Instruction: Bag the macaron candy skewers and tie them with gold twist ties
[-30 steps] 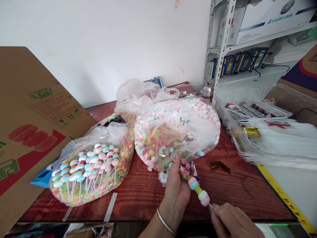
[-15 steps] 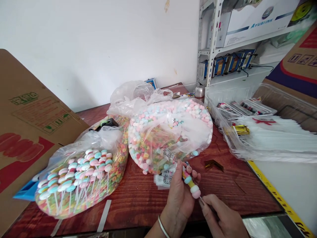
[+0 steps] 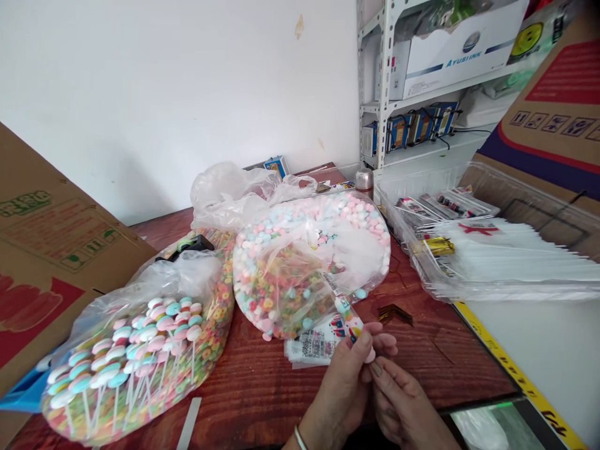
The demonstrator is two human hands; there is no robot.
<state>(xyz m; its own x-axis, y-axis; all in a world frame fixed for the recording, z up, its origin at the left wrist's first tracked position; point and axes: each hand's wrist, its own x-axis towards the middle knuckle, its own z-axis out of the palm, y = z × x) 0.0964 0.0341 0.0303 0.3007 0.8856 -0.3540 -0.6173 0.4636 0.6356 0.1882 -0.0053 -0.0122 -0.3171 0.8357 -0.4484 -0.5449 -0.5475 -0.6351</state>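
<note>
currently gripping a slim candy stick (image 3: 344,307) of pastel rounds, inside a clear, colour-printed plastic sleeve (image 3: 355,326), with the left hand (image 3: 344,378): pressing with the thumb from above, curling the other fingers behind. holding it in the air over the red-brown, wood-grained table (image 3: 253,387), inward from the front edge and left of the front right corner. slanting along its long axis: pointing its far end up and left, towards a large clear bag of pink, white and pale blue sweets (image 3: 360,209), and its near end down and right, towards the right hand (image 3: 405,397). so touching both hands: sitting nearest the left along the lower half, nearest the right at the bottom, beside a smooth pale pink round (image 3: 370,355). pinching there with the right thumb and forefinger, seemingly on the bottom tip, hidden between them. also showing flat printed plastic packets with black code marks (image 3: 312,345) just left of the left hand, and thin metallic gold-brown strips (image 3: 395,314) farther from the front edge, right of the stick.
</note>
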